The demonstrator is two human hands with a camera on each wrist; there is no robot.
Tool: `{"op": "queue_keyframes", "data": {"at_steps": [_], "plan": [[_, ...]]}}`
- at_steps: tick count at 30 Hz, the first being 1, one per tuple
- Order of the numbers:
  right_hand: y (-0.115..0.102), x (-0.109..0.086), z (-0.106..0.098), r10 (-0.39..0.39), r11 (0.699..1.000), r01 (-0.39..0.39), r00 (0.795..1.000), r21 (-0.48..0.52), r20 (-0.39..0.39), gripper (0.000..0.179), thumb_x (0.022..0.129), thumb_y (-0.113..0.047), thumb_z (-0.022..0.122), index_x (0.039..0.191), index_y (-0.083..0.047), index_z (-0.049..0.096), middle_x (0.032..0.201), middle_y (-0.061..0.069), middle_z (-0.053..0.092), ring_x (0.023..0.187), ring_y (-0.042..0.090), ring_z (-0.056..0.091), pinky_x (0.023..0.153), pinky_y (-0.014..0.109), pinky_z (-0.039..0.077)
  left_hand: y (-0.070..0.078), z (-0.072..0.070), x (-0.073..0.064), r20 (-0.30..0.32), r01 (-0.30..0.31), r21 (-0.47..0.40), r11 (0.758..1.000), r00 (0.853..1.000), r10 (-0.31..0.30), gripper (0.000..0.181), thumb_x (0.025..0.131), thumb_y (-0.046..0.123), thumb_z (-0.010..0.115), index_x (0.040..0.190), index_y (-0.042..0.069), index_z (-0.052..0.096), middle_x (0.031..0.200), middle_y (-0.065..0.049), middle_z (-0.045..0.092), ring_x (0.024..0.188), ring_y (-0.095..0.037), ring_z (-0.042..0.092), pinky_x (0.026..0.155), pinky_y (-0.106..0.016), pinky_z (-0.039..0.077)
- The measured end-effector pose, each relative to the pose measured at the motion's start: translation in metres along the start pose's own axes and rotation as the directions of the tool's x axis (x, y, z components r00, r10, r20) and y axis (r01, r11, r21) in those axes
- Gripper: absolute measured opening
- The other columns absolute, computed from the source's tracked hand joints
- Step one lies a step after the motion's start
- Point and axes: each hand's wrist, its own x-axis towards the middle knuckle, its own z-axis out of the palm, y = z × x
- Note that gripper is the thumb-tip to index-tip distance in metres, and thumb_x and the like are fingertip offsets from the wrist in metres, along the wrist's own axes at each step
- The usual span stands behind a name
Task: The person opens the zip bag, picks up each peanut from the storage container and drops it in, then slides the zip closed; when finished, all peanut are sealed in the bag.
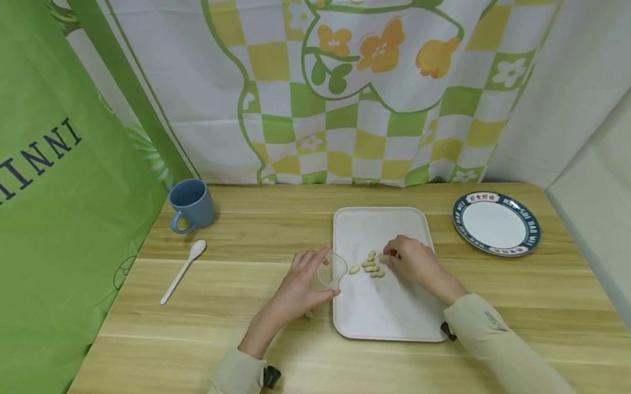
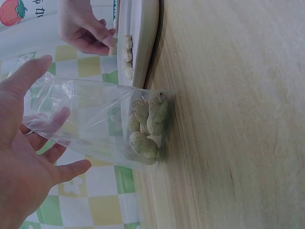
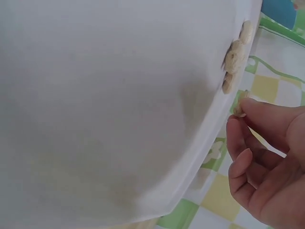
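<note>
My left hand (image 1: 301, 284) holds a clear plastic bag (image 2: 95, 109) around its mouth, thumb and fingers spread apart. Several peanuts (image 2: 147, 117) in their shells lie at the bottom of the bag, which stands on the table beside the tray. Over the white tray (image 1: 389, 313), my right hand (image 1: 419, 270) pinches a single peanut (image 3: 240, 107) between thumb and fingertip. More peanuts (image 1: 371, 266) lie in a small group on the tray, between the bag's mouth and the right hand.
A blue mug (image 1: 193, 204) stands at the back left of the wooden table (image 1: 326, 380), with a white spoon (image 1: 182, 274) in front of it. To the right of the tray lies a dark-rimmed plate (image 1: 495, 225). Patterned curtains (image 1: 304, 103) hang behind the table.
</note>
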Motion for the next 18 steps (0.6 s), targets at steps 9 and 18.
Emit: {"op": "queue_keyframes", "data": {"at_steps": [9,18], "plan": [[-0.018,-0.003,-0.011,-0.103,0.994,0.108,0.986,0.033,-0.128,0.01,0.086,-0.007,0.072,0.095,-0.004,0.073,0.085,0.004,0.063,0.074,0.018,0.061,0.062,0.034,0.053,0.001,0.0,0.001,0.007,0.004,0.002,1.0,1.0,-0.004,0.084,0.077,0.023,0.081,0.144,0.001,0.036,0.116,-0.008,0.056,0.121,-0.03,0.041,0.103,-0.044,0.042],[-0.04,-0.004,-0.022,-0.272,0.957,0.289,0.926,0.029,-0.261,0.01,0.084,-0.005,0.072,0.094,-0.004,0.073,0.085,0.004,0.063,0.069,0.014,0.059,0.055,0.027,0.049,0.002,0.0,0.001,0.005,0.01,-0.003,1.0,1.0,-0.01,0.084,0.076,0.022,0.081,0.144,0.002,0.036,0.116,-0.006,0.055,0.122,-0.03,0.04,0.103,-0.045,0.042]]}}
